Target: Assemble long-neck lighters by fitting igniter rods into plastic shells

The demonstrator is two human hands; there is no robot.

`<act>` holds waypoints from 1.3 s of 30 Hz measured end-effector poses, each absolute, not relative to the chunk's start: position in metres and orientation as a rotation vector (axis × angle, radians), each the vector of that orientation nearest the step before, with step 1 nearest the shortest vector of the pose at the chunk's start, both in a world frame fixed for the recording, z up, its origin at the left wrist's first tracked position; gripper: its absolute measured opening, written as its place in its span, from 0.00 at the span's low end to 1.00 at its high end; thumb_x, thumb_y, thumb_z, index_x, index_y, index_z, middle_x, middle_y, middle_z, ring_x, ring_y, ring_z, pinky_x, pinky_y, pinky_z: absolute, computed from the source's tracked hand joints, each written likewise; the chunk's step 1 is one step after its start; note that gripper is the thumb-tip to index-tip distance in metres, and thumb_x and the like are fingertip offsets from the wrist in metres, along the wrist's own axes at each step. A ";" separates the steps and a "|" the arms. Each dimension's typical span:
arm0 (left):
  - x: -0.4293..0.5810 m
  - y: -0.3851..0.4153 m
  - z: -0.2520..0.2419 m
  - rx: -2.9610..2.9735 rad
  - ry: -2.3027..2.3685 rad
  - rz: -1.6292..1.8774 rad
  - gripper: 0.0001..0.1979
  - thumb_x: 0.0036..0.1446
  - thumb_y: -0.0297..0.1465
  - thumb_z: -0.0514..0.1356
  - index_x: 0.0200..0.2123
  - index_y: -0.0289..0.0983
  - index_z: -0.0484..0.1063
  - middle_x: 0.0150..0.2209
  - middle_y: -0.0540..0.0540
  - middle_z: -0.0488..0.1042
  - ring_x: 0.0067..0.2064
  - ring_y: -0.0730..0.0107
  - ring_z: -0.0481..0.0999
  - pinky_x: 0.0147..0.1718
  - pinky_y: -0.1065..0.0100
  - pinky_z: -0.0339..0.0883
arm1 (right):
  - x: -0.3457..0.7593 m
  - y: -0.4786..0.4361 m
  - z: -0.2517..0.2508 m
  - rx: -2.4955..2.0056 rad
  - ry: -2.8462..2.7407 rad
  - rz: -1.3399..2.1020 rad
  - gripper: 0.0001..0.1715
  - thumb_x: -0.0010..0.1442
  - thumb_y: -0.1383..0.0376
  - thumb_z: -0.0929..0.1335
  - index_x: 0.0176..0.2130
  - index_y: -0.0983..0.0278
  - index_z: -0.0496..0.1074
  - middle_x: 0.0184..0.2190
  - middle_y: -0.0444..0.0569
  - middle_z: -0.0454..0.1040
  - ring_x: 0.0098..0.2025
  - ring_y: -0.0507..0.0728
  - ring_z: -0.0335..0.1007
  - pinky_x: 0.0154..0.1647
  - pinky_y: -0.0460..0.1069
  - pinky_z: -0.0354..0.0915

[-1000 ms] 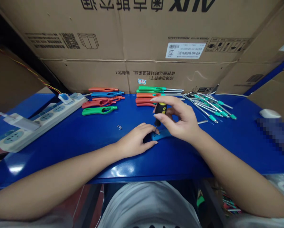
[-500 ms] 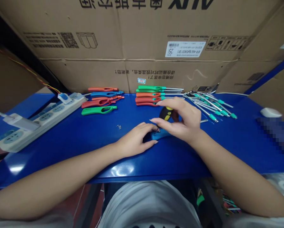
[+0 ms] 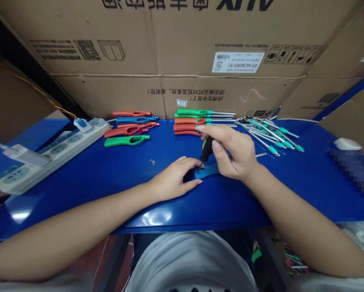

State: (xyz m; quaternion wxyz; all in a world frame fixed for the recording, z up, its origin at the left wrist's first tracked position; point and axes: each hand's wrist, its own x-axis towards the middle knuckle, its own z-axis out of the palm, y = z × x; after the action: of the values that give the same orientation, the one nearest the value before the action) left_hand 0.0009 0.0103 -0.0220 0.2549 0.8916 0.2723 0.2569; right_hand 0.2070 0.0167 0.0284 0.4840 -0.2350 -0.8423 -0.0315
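Note:
A blue long-nosed lighter point(image 3: 208, 170) lies on the blue table, its metal tube pointing right. My left hand point(image 3: 179, 178) grips the handle's left end between thumb and fingers, steadying it on the tabletop. In my right hand point(image 3: 235, 152) is a black and yellow screwdriver point(image 3: 206, 150), held tilted with the tip down on the lighter's left end. The right hand covers the middle of the lighter. A few small screws point(image 3: 152, 162) lie to the left of my left hand.
Coloured lighter shells point(image 3: 127, 140) lie at the back left, and lighters with tubes point(image 3: 190, 121) at the back middle. A pile of metal tubes point(image 3: 270, 136) is at right. A white power strip point(image 3: 58, 150) runs along the left; a cardboard sheet point(image 3: 182, 48) stands behind.
My right hand has turned about the screwdriver's handle, its thumb and fingers shifting their hold. The tip stays on the lighter, and my left hand has not moved.

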 end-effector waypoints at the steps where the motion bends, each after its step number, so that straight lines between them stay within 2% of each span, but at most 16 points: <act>1: 0.001 0.010 -0.021 2.421 0.743 0.689 0.14 0.62 0.31 0.64 0.50 0.38 0.69 0.50 0.43 0.76 0.53 0.59 0.74 0.53 0.58 0.69 | 0.206 0.016 0.029 -0.606 -2.055 0.040 0.22 0.72 0.63 0.59 0.62 0.59 0.68 0.50 0.51 0.80 0.47 0.58 0.79 0.47 0.53 0.75; 4: 0.001 0.010 -0.020 2.421 0.755 0.659 0.14 0.63 0.31 0.64 0.51 0.38 0.69 0.49 0.43 0.76 0.53 0.58 0.74 0.53 0.57 0.69 | 0.202 0.016 0.028 -0.665 -2.025 0.288 0.22 0.74 0.63 0.57 0.62 0.60 0.66 0.51 0.52 0.79 0.47 0.57 0.79 0.45 0.53 0.76; 7: 0.001 0.011 -0.022 2.425 0.739 0.684 0.14 0.62 0.31 0.64 0.50 0.37 0.69 0.49 0.42 0.76 0.53 0.58 0.74 0.54 0.56 0.69 | 0.203 0.018 0.027 -0.635 -2.001 0.058 0.18 0.69 0.60 0.66 0.56 0.61 0.71 0.48 0.52 0.80 0.40 0.56 0.79 0.40 0.50 0.76; 10: 0.000 0.011 -0.024 2.423 0.727 0.724 0.14 0.62 0.32 0.64 0.50 0.37 0.69 0.49 0.42 0.76 0.53 0.57 0.75 0.53 0.55 0.70 | 0.206 0.018 0.027 -0.581 -2.021 -0.222 0.19 0.63 0.58 0.72 0.53 0.60 0.74 0.43 0.50 0.82 0.37 0.56 0.80 0.38 0.49 0.75; 12: 0.001 0.011 -0.024 2.419 0.737 0.721 0.14 0.62 0.32 0.64 0.50 0.38 0.70 0.49 0.42 0.76 0.53 0.57 0.75 0.53 0.55 0.70 | 0.205 0.016 0.029 -0.569 -2.050 -0.160 0.17 0.67 0.59 0.68 0.54 0.60 0.73 0.45 0.51 0.82 0.42 0.57 0.80 0.42 0.50 0.76; 15: 0.001 0.011 -0.022 2.418 0.745 0.676 0.14 0.62 0.32 0.64 0.51 0.38 0.70 0.49 0.42 0.77 0.53 0.57 0.75 0.54 0.56 0.69 | 0.201 0.013 0.032 -0.605 -2.015 0.196 0.19 0.73 0.63 0.59 0.57 0.61 0.70 0.50 0.53 0.80 0.48 0.57 0.79 0.44 0.51 0.76; 17: 0.001 0.011 -0.021 2.416 0.744 0.670 0.14 0.63 0.31 0.63 0.51 0.38 0.70 0.50 0.42 0.76 0.54 0.58 0.74 0.54 0.56 0.69 | 0.199 0.013 0.032 -0.634 -1.975 0.309 0.17 0.72 0.62 0.62 0.55 0.61 0.72 0.48 0.52 0.80 0.43 0.56 0.79 0.36 0.49 0.76; 19: 0.001 0.011 -0.022 2.417 0.746 0.686 0.13 0.62 0.32 0.63 0.50 0.38 0.70 0.50 0.42 0.76 0.53 0.57 0.75 0.54 0.55 0.69 | 0.199 0.014 0.032 -0.654 -1.941 0.201 0.14 0.67 0.59 0.68 0.50 0.61 0.75 0.44 0.51 0.81 0.36 0.55 0.78 0.31 0.48 0.74; 22: 0.001 0.011 -0.023 2.416 0.749 0.700 0.14 0.62 0.32 0.64 0.50 0.38 0.70 0.49 0.42 0.76 0.53 0.57 0.75 0.54 0.55 0.69 | 0.203 0.016 0.031 -0.594 -1.927 -0.089 0.12 0.60 0.59 0.74 0.44 0.60 0.77 0.38 0.49 0.81 0.31 0.55 0.76 0.33 0.50 0.75; 24: 0.001 0.011 -0.023 2.413 0.744 0.705 0.13 0.62 0.32 0.64 0.49 0.38 0.70 0.49 0.43 0.77 0.53 0.58 0.75 0.54 0.56 0.69 | 0.204 0.015 0.032 -0.542 -1.964 -0.113 0.12 0.63 0.60 0.71 0.46 0.60 0.77 0.39 0.50 0.82 0.36 0.57 0.78 0.39 0.52 0.76; 27: 0.001 0.011 -0.021 2.410 0.733 0.694 0.12 0.62 0.31 0.64 0.48 0.38 0.71 0.49 0.43 0.77 0.53 0.59 0.75 0.54 0.58 0.69 | 0.202 0.012 0.035 -0.563 -2.008 0.207 0.18 0.70 0.63 0.62 0.55 0.61 0.73 0.47 0.52 0.80 0.47 0.58 0.78 0.43 0.52 0.76; 30: 0.001 0.010 -0.021 2.409 0.735 0.680 0.12 0.62 0.31 0.64 0.49 0.38 0.71 0.49 0.44 0.77 0.53 0.59 0.75 0.54 0.58 0.69 | 0.199 0.012 0.036 -0.597 -1.993 0.439 0.18 0.71 0.62 0.62 0.56 0.61 0.71 0.46 0.52 0.79 0.42 0.55 0.78 0.34 0.48 0.74; 32: 0.001 0.010 -0.021 2.414 0.741 0.682 0.12 0.62 0.31 0.64 0.49 0.38 0.71 0.49 0.43 0.77 0.53 0.58 0.75 0.54 0.57 0.69 | 0.198 0.014 0.036 -0.614 -1.970 0.308 0.14 0.67 0.59 0.68 0.50 0.61 0.75 0.42 0.51 0.80 0.37 0.55 0.77 0.33 0.49 0.74; 35: 0.001 0.010 -0.022 2.413 0.741 0.694 0.12 0.62 0.32 0.63 0.48 0.38 0.71 0.49 0.43 0.77 0.54 0.58 0.75 0.55 0.56 0.69 | 0.201 0.017 0.036 -0.587 -1.965 0.052 0.13 0.62 0.56 0.73 0.43 0.60 0.77 0.37 0.49 0.81 0.35 0.56 0.76 0.39 0.52 0.74; 39: 0.001 0.011 -0.021 2.391 0.733 0.703 0.12 0.62 0.32 0.64 0.48 0.39 0.71 0.49 0.44 0.77 0.53 0.59 0.75 0.55 0.56 0.68 | 0.209 0.014 0.041 -0.586 -2.088 0.277 0.19 0.71 0.58 0.63 0.57 0.59 0.73 0.51 0.53 0.78 0.38 0.55 0.77 0.40 0.52 0.75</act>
State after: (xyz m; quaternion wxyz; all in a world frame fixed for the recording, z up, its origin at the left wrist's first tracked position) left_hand 0.0015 0.0106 -0.0212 0.2686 0.8866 0.2720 0.2605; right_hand 0.2086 0.0142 0.0415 0.4598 -0.2381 -0.8481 0.1124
